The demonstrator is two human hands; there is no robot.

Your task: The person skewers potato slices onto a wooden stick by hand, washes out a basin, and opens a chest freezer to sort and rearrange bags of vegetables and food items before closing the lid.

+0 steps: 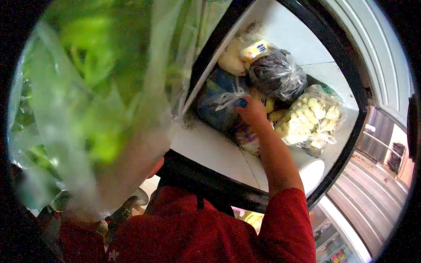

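My right hand [253, 110] reaches into a white-lined chest with its fingers closed on the top of a dark blue bag [217, 90]. White tie strings [230, 98] stick out beside the fingers. Close to the camera on the left, a large clear plastic bag of leafy greens [96, 87] is held up, blurred. My left hand [157, 168] is mostly hidden behind it; only a bit of a finger shows at its lower edge, and it appears to hold the bag. A clear bag with dark contents [277, 74] lies just beyond my right hand.
A bag of pale yellow pieces [311, 116] sits to the right in the chest, near a round white lid or container [311, 175]. Behind is a pale bag with a yellow label [254, 50]. The chest's black rim [210, 179] runs between my body and the contents.
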